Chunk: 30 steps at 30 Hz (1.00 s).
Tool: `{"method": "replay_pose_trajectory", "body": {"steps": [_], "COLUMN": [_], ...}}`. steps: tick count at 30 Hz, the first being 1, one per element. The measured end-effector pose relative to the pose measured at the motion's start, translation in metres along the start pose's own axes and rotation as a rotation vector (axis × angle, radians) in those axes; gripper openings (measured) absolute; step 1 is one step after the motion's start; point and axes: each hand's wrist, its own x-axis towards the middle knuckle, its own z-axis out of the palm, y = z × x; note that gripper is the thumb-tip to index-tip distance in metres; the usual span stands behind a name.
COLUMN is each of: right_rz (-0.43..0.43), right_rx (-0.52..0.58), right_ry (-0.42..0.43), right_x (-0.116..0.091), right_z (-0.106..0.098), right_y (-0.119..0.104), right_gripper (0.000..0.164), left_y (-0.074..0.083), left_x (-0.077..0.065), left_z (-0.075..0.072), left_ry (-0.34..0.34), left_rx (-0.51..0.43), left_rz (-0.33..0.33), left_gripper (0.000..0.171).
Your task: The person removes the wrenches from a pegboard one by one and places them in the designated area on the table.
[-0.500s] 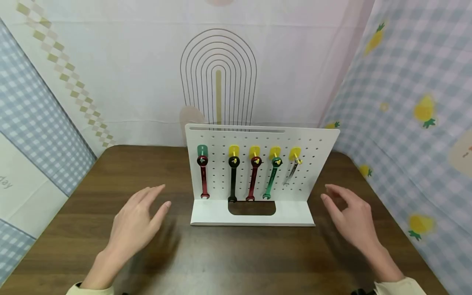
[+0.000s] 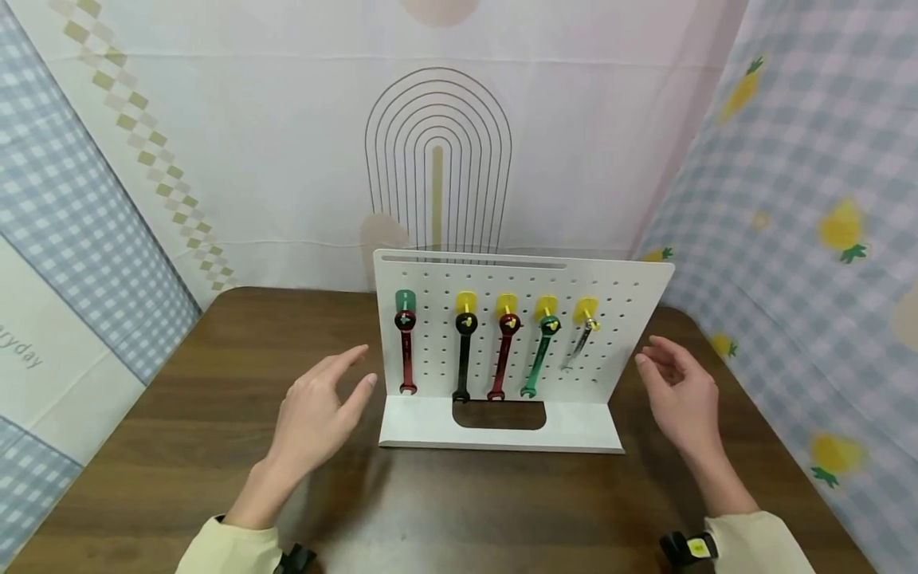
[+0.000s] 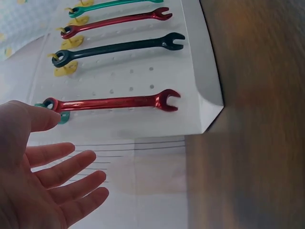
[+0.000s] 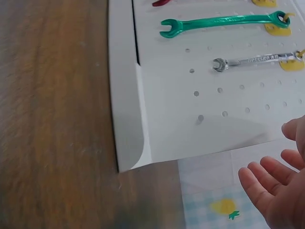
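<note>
A white pegboard stand (image 2: 437,426) faces me on the wooden table, with several wrenches hanging from its hooks. From left to right hang a red wrench (image 2: 407,359) on a green hook, then a black wrench (image 2: 463,363), another red wrench (image 2: 503,359), a green wrench (image 2: 539,359) and a small silver wrench (image 2: 579,344), all on yellow hooks. My left hand (image 2: 315,414) is beside the board's left edge, fingers extended, nearest the leftmost red wrench (image 3: 109,102). Past the right edge, my right hand (image 2: 681,399) holds nothing, its fingers loosely bent, nearest the silver wrench (image 4: 252,60).
Dark wooden tabletop (image 2: 502,510) surrounds the stand. A white patterned cloth (image 2: 301,159) hangs behind it, and a blue checked cloth (image 2: 782,263) borders the right side. The stand's base has a rectangular cutout (image 2: 499,414).
My left hand has moved right and closer to the board's left edge. The right hand stays near the right edge, its fingers a little more bent. The head view has shifted slightly.
</note>
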Motion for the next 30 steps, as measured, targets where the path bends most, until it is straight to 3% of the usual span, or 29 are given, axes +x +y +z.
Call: {"method": "replay_pose_trajectory", "body": {"steps": [9,16,24,30], "right_rz": [0.059,0.118,0.176,0.208], "right_rx": [0.082,0.189,0.187,0.217], "right_ry": [-0.054,0.017,-0.016,-0.015], "right_x": [0.015,0.02,0.023,0.024], "right_z": [0.011,0.018,0.013,0.013], "right_y": [-0.006,-0.006,-0.009,-0.01], "right_gripper": [0.049,0.038,0.042,0.043], "left_y": [0.0,0.008,0.01,0.005], "left_x": [0.01,0.019,0.024,0.023], "left_z": [0.018,0.026,0.034,0.039], "left_ry": [-0.041,-0.06,0.021,0.044], "left_rx": [-0.234,-0.32,-0.508,-0.636], "left_rz": [-0.111,-0.11,-0.123,-0.132], "left_gripper": [0.046,0.048,0.043,0.031]}}
